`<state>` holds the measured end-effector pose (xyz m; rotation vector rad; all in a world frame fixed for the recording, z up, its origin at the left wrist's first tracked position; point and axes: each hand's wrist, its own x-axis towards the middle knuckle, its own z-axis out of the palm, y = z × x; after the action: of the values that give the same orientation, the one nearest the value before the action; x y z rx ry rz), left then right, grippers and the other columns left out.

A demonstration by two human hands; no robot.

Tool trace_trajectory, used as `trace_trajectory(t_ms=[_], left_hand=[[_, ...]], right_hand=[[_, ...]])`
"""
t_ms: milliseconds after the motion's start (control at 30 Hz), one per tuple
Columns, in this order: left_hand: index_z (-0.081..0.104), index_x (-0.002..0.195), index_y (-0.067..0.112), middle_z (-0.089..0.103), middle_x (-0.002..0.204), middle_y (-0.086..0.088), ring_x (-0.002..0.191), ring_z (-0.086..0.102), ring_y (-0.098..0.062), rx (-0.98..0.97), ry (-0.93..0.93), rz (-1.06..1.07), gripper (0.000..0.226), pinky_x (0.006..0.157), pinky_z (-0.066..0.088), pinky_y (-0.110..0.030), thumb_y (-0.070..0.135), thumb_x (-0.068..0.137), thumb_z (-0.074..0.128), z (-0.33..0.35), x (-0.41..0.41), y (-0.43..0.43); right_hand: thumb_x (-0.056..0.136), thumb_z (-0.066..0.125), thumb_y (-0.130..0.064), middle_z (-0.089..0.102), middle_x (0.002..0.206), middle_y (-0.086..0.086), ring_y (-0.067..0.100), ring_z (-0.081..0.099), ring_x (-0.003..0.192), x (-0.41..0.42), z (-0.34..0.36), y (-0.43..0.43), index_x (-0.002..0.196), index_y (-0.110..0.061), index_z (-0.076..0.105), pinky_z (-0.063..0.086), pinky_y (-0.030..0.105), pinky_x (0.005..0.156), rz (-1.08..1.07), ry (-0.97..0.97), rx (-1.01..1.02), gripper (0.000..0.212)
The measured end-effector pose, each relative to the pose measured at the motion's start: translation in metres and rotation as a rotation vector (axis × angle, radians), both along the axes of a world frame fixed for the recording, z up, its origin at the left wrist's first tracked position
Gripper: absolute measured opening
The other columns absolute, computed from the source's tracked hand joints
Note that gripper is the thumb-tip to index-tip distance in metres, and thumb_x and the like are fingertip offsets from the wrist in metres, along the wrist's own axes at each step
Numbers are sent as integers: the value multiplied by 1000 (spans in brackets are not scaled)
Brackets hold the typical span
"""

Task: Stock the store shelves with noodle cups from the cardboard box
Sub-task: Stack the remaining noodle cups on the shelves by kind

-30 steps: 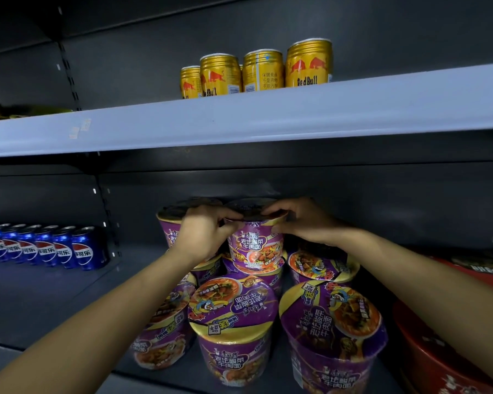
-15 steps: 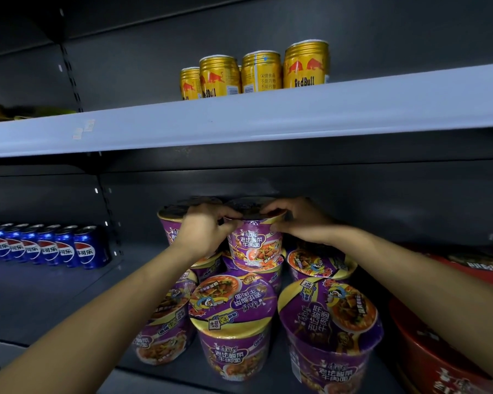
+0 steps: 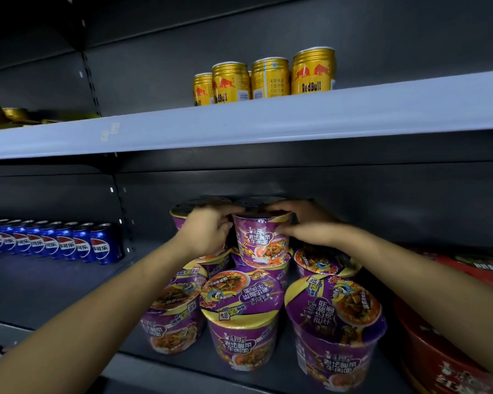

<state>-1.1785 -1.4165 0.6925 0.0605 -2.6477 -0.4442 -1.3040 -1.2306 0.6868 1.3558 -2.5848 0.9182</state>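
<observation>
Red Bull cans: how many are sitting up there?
4, in a row on the upper shelf: leftmost can, second can, third can, rightmost can. More may hide behind them.

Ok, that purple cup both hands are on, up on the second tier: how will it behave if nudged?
Probably tippy: the top cup tapers to a narrow base and stands on a lower cup. Likely slippery too: its film wrap shines. Probably light and thin-walled; the left hand and right hand grip it near the rim, so squeeze gently.
</observation>
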Motion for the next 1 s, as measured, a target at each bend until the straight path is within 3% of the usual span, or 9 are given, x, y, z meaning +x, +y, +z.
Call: trace_trajectory(t_ms=[133,367,500,633,767,1000], left_hand=[[56,131,19,56,135,0,122,54,-19,-39,62,17,39,92,37,-16,8,94,54,1,13,0],[59,128,18,60,129,2,117,56,-13,-44,91,52,35,92,41,-20,23,93,58,2,42,2],[61,125,18,61,129,2,117,56,-13,-30,61,62,33,98,44,-27,27,93,58,1,65,3],[67,117,19,68,116,2,107,61,-11,-28,21,73,28,93,48,-27,30,93,58,-2,94,6],[69,114,20,69,113,4,102,63,-9,-60,1,63,27,90,49,-26,32,93,57,-5,124,8],[74,101,21,72,95,7,89,64,-7,6,-9,23,18,82,50,-24,30,91,61,-18,176,21]], right_hand=[[89,64,-25,53,137,-6,12,52,120,9,1,-2,134,-31,50,39,18,94,-15,29,-26,47],[93,58,-27,52,137,-4,13,56,116,37,9,-2,134,-26,50,39,14,85,15,89,-39,42],[94,56,-30,51,139,-8,10,48,125,62,11,0,135,-26,51,31,12,91,14,166,-19,41],[90,61,-22,56,134,-3,12,49,125,91,11,1,128,-21,59,28,11,94,55,278,-40,38],[90,63,-26,55,135,-1,13,47,127,125,11,2,125,-20,62,29,22,105,91,333,-21,36],[89,64,-26,61,127,0,13,53,120,191,-5,7,121,-17,65,32,16,96,159,319,30,33]])
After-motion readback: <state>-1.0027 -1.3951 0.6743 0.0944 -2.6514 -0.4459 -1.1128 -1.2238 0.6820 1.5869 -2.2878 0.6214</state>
